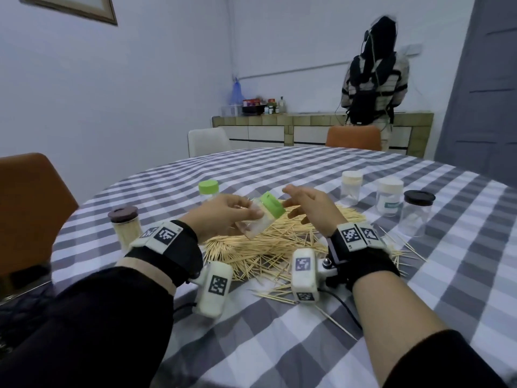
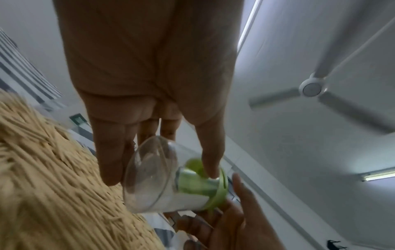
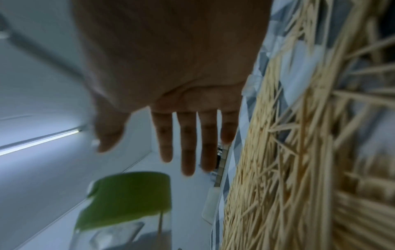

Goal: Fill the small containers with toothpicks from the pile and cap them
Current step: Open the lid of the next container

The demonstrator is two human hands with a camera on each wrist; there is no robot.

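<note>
My left hand (image 1: 223,217) grips a small clear container (image 1: 256,224) with a green cap (image 1: 272,208), tilted to the right above the toothpick pile (image 1: 268,247). In the left wrist view the container (image 2: 153,182) looks empty, and my fingers and thumb wrap its body. My right hand (image 1: 305,205) hovers just right of the cap with fingers spread and straight, holding nothing. The right wrist view shows those straight fingers (image 3: 188,145) above the green cap (image 3: 128,199).
A green-capped container (image 1: 208,190) stands behind my left hand. A brown-capped container full of toothpicks (image 1: 126,228) is at the left. Two white-capped containers (image 1: 351,187) and a black-capped one (image 1: 416,214) stand at the right. A person (image 1: 372,77) stands at the far counter.
</note>
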